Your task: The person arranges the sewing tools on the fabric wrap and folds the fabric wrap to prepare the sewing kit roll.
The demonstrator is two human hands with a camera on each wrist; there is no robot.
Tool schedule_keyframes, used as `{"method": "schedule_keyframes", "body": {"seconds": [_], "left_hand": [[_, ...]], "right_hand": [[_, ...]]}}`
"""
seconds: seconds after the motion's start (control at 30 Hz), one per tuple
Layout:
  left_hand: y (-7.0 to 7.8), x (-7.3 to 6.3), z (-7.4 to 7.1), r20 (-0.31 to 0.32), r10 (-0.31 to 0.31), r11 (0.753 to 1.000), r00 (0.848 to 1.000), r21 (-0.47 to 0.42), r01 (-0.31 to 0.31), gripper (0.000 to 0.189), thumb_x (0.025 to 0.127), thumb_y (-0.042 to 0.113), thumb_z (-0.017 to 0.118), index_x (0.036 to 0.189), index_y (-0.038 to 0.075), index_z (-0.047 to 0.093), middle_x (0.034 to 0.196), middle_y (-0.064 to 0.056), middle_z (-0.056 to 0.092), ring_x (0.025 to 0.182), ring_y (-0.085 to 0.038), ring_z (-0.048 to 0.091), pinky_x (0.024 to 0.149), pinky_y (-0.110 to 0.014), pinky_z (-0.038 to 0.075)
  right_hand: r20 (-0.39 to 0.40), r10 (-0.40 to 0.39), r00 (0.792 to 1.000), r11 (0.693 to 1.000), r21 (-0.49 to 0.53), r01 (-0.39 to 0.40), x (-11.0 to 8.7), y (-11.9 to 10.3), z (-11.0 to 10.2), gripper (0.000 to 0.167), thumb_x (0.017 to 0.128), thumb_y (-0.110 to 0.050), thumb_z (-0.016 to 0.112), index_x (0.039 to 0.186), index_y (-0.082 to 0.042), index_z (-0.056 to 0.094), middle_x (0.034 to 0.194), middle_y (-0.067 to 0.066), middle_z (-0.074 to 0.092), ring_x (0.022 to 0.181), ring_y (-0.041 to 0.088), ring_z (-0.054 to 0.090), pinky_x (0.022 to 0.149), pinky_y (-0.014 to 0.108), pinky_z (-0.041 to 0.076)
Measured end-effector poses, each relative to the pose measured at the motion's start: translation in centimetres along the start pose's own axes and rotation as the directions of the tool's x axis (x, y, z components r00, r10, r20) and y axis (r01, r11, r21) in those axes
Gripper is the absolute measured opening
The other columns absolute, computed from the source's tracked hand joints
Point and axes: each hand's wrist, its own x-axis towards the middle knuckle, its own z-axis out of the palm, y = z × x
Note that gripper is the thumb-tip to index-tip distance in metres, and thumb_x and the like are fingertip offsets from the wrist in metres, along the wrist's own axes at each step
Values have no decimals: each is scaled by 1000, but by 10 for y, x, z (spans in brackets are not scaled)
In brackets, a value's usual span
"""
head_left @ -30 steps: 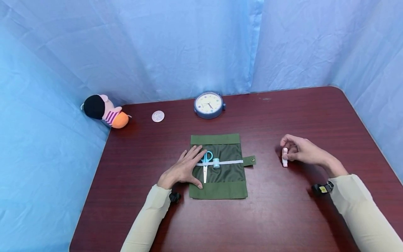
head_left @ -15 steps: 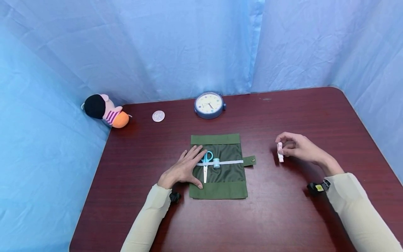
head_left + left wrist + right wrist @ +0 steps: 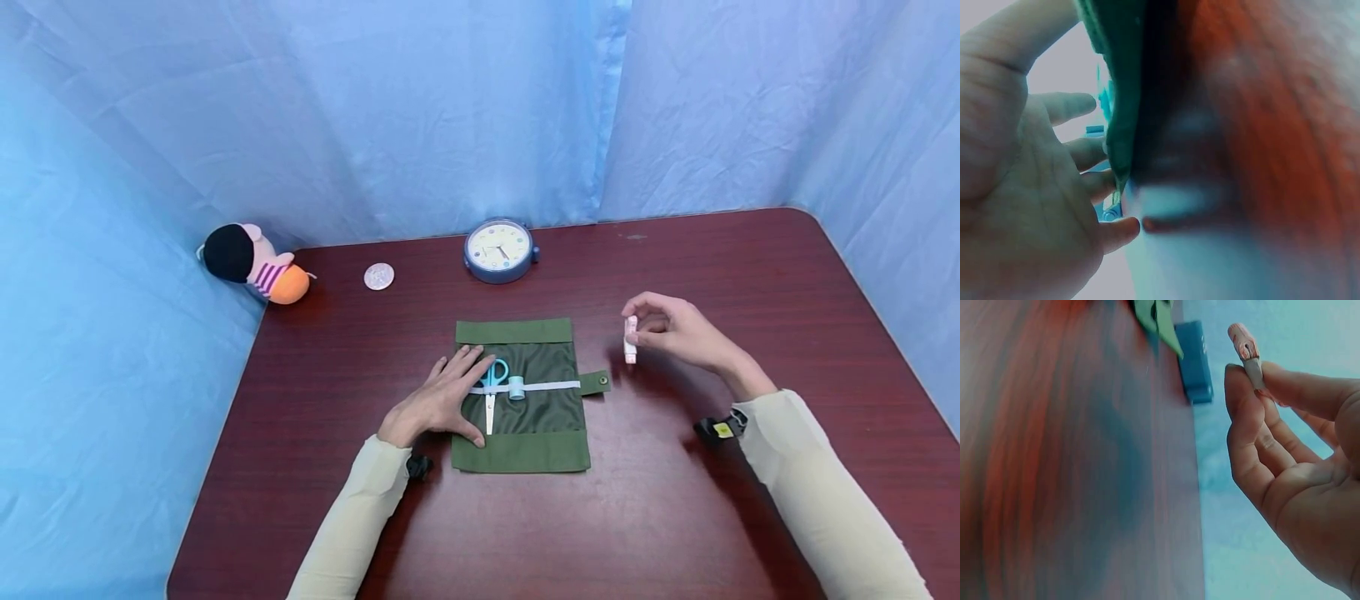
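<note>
A green fabric roll-up pouch (image 3: 517, 452) lies unrolled on the dark red table, its snap tab (image 3: 595, 382) pointing right. A white elastic band (image 3: 551, 386) across it holds scissors (image 3: 491, 408) with light blue handles and a small light blue spool (image 3: 516, 388). My left hand (image 3: 438, 404) rests with spread fingers on the pouch's left side, partly covering the scissors' handles. To the pouch's upper right, my right hand (image 3: 686, 335) pinches a slim white piece with pink ends (image 3: 1246, 349) between thumb and index finger, held upright above the table.
A round blue clock (image 3: 498, 250) sits at the table's back edge. Left of it lies a silvery disc (image 3: 378, 276). A plush doll (image 3: 258, 265) with a black head and orange bottom lies at the back left corner. Blue curtains (image 3: 450, 108) hang along the back and sides.
My right hand has moved left and away from me, toward the pouch, carrying the white piece with pink ends. My left hand has stayed in place on the pouch.
</note>
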Motion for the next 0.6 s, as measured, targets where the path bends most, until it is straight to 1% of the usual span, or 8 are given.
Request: {"method": "schedule_keyframes", "body": {"seconds": [0.13,0.3,0.37,0.6], "left_hand": [[3,3,-3,-8,9,1000,1000,-18,-9,127,63,48,93,162,18,19,170,-13,14,159,-34,9,123,-64,15],[7,7,-5,-16,22,1000,1000,-5,-22,124,64,49,92,161,17,22,169,-15,15,159,-35,8,123,-66,13],[9,8,-6,-19,22,1000,1000,1,-22,123,64,49,92,161,17,24,169,-15,16,158,-35,8,123,-66,11],[20,18,-8,-15,37,999,999,24,-37,116,67,50,90,159,16,29,168,-16,18,158,-35,9,123,-67,11]], "right_hand": [[11,10,1000,1000,20,-10,15,-7,12,28,93,-6,68,117,4,57,102,14,64,84,8,70,74,24,57],[21,-18,1000,999,31,17,33,-12,27,25,91,1,67,115,5,58,102,15,64,85,8,70,79,20,56],[23,-25,999,999,27,25,39,-14,33,24,90,3,67,113,4,59,101,15,64,84,9,70,79,20,56],[70,23,997,999,26,-25,54,-23,56,24,90,3,67,113,3,59,102,15,65,89,16,70,82,26,57]]}}
